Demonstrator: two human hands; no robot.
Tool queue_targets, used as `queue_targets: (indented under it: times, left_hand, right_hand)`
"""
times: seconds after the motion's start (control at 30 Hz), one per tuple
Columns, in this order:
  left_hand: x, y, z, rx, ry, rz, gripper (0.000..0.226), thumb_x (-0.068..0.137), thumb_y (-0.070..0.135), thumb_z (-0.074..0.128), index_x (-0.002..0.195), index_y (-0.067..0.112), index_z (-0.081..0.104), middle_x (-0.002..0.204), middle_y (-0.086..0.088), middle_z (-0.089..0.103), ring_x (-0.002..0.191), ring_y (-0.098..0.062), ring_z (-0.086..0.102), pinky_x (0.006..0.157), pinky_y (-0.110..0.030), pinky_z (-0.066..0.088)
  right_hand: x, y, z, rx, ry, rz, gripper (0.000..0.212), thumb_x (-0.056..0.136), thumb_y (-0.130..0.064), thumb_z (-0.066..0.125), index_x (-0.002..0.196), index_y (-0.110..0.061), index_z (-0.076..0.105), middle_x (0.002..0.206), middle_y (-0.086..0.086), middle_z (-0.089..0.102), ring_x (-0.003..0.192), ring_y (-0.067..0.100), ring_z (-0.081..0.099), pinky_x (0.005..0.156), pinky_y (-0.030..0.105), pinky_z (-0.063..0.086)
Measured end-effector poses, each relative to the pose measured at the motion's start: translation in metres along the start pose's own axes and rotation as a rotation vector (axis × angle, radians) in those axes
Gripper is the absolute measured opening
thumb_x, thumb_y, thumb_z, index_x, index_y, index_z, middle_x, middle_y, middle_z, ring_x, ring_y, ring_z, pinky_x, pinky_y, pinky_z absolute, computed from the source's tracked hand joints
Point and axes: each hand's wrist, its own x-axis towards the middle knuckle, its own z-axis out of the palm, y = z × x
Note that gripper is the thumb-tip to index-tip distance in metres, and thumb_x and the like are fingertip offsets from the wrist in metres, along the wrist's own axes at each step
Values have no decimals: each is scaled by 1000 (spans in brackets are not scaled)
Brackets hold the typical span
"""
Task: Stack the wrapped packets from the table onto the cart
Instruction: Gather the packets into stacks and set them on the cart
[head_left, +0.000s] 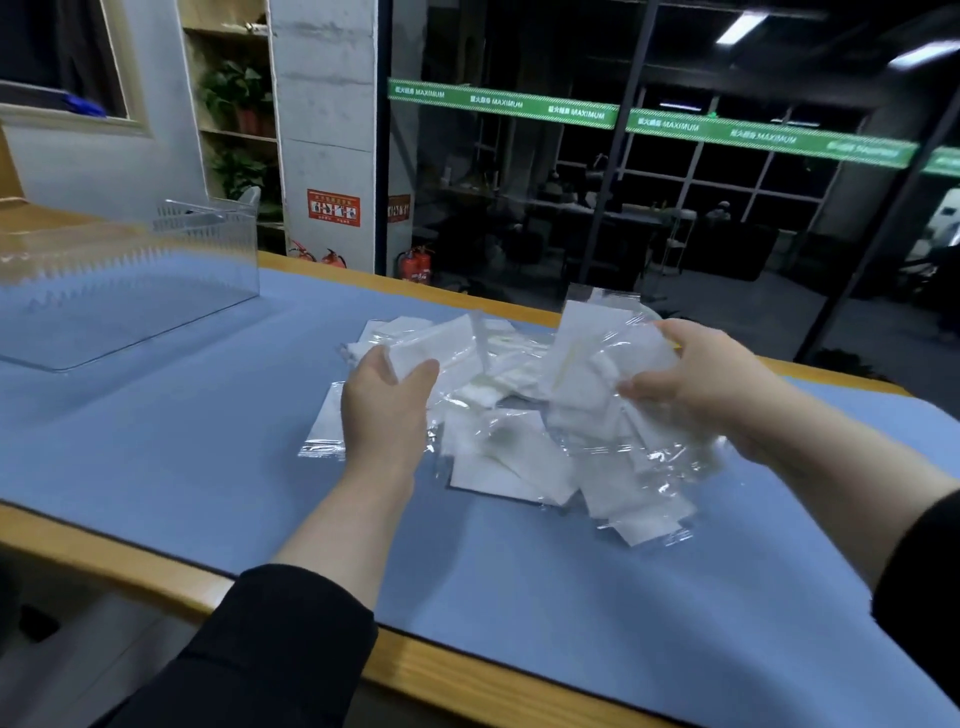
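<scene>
near the table (156, 540) edge, the left hand (384, 410) pinches one packet (436, 348); the right hand (711, 384) clutches a bunch (587, 364) above the pile (519, 447) mid-table. no cart in view. the slick film could let the loose bunch slide out and scatter.

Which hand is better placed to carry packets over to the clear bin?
Probably the left hand: it grips a packet and is on the clear bin's side. The right hand holds a bundle farther away.
</scene>
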Motion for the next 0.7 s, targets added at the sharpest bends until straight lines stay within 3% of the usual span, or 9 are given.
queue_targets:
  times: [0.07,0.17,0.23,0.3,0.37,0.43,0.5,0.6,0.7]
  left_hand:
    - [-4,1,0,4,-32,-19,27,88,28,72,97,7,58,81,0,40,74,-19,44,65,-32,37]
    - [-18,14,18,-37,-139,-2,31,90,27,72,120,25,64,85,8,52,81,-17,55,70,-29,47]
    - [-32,29,38,-47,-208,52,26,93,22,70,113,35,60,82,15,52,82,-8,57,74,-23,48]
    - [-48,42,71,-44,-290,115,28,95,15,65,102,40,55,73,19,52,72,4,54,61,-9,43]
    - [-65,55,109,-45,-357,154,29,95,11,60,101,39,54,67,22,56,61,7,52,53,-7,40]
    - [-82,63,145,-84,-400,123,27,94,10,55,103,36,57,67,23,56,59,2,49,56,-13,42]
    - [-100,61,179,-134,-467,39,22,94,13,54,101,32,62,72,13,52,65,-8,47,63,-23,42]
    - [-127,40,212,-87,-586,-8,11,92,24,56,90,24,67,75,2,50,68,-10,44,67,-30,41]
    - [-130,20,223,17,-666,39,35,95,35,57,82,2,54,74,-2,44,70,-12,39,69,-34,33]
  right_hand:
    - [-5,14,-24,-33,31,-35,51,80,-26,82,125,-33,59,103,-2,71,87,22,68,68,36,56]
    - [-14,39,-62,-188,48,-141,70,81,-33,80,141,-40,46,119,-11,64,101,16,62,79,33,51]
    - [-21,49,-84,-355,0,-194,74,85,-35,77,144,-48,36,117,-10,64,95,12,60,75,32,50]
    - [-27,58,-104,-528,-42,-217,75,89,-37,73,147,-53,28,110,-6,65,88,9,57,74,35,52]
    - [-33,67,-122,-664,-52,-252,71,91,-39,71,147,-51,29,110,-10,63,89,13,56,79,34,50]
    - [-34,80,-134,-781,-69,-292,59,92,-41,69,141,-49,38,112,-15,63,97,15,58,83,33,49]
    - [-33,96,-139,-827,-121,-303,44,92,-41,68,130,-49,48,109,-19,62,101,14,60,83,32,49]
    - [-24,129,-128,-817,-194,-305,44,92,-45,66,132,-44,50,119,-20,62,109,15,59,88,35,49]
    - [-17,160,-120,-755,-149,-281,43,88,-55,66,125,-44,49,113,-18,63,105,15,59,84,38,50]
